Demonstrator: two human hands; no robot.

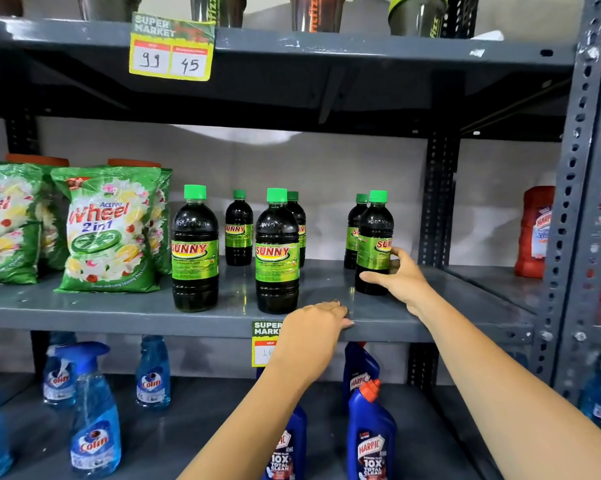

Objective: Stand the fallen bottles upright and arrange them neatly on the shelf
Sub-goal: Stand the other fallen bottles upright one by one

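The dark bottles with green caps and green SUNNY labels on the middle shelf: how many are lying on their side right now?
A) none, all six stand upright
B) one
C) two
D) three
A: all six dark bottles with green caps stand upright on the grey metal shelf, and the right hand grips the rightmost front one.

The grey metal shelf (119, 311) carries six dark green-capped bottles, all upright: three near its front edge (195, 251) (277, 254) (374, 245) and three farther back (239, 230) (298, 226) (354, 233). Left of them lean green detergent packets (107, 230). A flat left hand (321, 318) rests on the front lip.
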